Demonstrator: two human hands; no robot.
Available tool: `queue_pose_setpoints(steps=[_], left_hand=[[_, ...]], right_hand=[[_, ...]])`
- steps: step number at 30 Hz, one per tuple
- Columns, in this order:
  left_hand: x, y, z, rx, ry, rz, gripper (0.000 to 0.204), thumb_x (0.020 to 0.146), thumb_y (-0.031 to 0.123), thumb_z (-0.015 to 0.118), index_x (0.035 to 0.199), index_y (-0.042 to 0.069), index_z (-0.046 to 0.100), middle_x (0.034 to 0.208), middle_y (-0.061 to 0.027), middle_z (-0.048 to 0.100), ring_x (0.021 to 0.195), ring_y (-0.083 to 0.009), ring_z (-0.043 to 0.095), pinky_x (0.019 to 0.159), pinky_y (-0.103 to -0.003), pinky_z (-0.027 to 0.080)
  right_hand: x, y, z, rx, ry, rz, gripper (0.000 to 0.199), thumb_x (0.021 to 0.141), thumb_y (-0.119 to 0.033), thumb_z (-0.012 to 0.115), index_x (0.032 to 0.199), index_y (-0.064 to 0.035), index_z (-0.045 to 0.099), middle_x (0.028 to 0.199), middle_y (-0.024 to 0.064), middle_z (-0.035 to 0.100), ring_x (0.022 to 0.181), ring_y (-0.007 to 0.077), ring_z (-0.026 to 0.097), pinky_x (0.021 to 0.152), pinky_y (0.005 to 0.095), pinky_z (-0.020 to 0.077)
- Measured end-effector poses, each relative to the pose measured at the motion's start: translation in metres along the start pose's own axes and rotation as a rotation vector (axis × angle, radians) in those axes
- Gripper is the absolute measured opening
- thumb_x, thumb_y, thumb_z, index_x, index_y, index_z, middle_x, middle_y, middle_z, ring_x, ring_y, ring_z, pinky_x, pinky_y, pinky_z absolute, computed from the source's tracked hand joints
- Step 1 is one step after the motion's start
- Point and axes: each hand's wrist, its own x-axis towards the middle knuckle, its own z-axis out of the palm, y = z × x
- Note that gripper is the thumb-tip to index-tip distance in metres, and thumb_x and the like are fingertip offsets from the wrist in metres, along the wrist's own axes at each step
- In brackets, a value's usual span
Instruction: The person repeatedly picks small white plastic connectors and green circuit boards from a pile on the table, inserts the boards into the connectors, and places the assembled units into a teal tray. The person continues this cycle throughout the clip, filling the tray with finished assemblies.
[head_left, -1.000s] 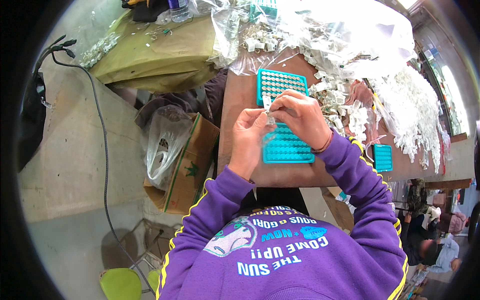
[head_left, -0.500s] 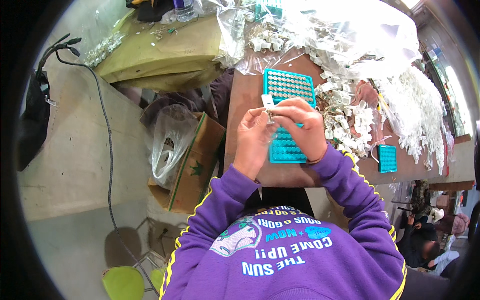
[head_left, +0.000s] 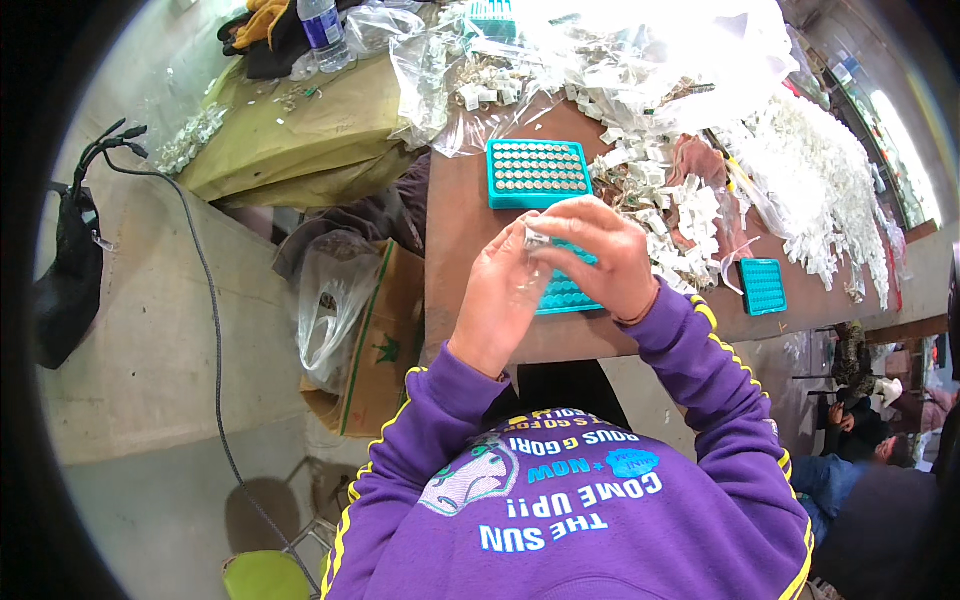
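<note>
Just above the near edge of the brown table, my left hand (head_left: 494, 303) and my right hand (head_left: 612, 262) meet at their fingertips. Both pinch a small white piece (head_left: 536, 238), largely covered by the fingers; its exact kind does not show. Beyond the hands lies a teal tray (head_left: 491, 187) filled with rows of round silvery metal pieces (head_left: 541, 170). Under my right hand is a second teal tray (head_left: 570, 297) with rows of hollows, partly hidden by the hands.
Loose small white parts (head_left: 690, 215) are heaped right of the trays, with a larger white pile (head_left: 825, 200) beyond. A small teal tray (head_left: 764, 287) sits near the right edge. Left of the table stand a cardboard box (head_left: 392, 345) and a plastic bag (head_left: 338, 315). Another person (head_left: 850, 425) is far right.
The white piece stood up above my fingertips before; now the fingers cover most of it. My right fingers have closed in over it. The whole view has shifted slightly.
</note>
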Motion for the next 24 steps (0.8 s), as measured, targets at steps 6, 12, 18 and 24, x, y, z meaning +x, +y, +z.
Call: queue_pose_setpoints(steps=[6,12,18,24], left_hand=[[-0.003,-0.009,0.019,-0.130,0.095,-0.128,0.024,0.102,0.026,0.048,0.114,0.007,0.056,0.107,0.0007,0.059,0.099,-0.0113,0.057,0.090,-0.030,0.048],[-0.008,-0.016,0.021,-0.256,0.077,-0.254,0.020,0.103,0.024,0.046,0.111,0.009,0.054,0.106,-0.0012,0.060,0.101,-0.0132,0.057,0.091,-0.032,0.048],[-0.011,-0.017,0.012,-0.364,-0.074,-0.233,0.019,0.100,0.016,0.049,0.115,0.005,0.055,0.110,-0.0090,0.064,0.103,-0.0206,0.062,0.097,-0.038,0.050],[0.007,0.000,-0.007,0.148,0.098,0.151,0.020,0.097,0.016,0.056,0.112,0.002,0.058,0.102,-0.0097,0.065,0.091,-0.0191,0.065,0.085,-0.032,0.055]], right_hand=[[-0.004,0.002,-0.016,-0.187,-0.083,-0.227,0.030,0.074,-0.007,0.069,0.103,-0.0034,0.065,0.094,0.0065,0.063,0.082,0.0225,0.066,0.070,0.0319,0.0547],[-0.007,0.008,-0.029,-0.335,-0.166,-0.345,0.027,0.071,-0.011,0.067,0.097,-0.0050,0.061,0.090,0.0046,0.060,0.077,0.0206,0.065,0.065,0.0319,0.0539],[-0.015,0.002,-0.032,-0.156,-0.155,-0.143,0.030,0.075,-0.010,0.069,0.104,-0.0053,0.062,0.094,0.0083,0.062,0.082,0.0248,0.065,0.069,0.0333,0.0539],[-0.031,0.018,-0.089,-0.122,0.026,0.392,0.026,0.082,-0.013,0.072,0.105,-0.0031,0.069,0.095,0.0114,0.070,0.091,0.0224,0.067,0.080,0.0322,0.0514]])
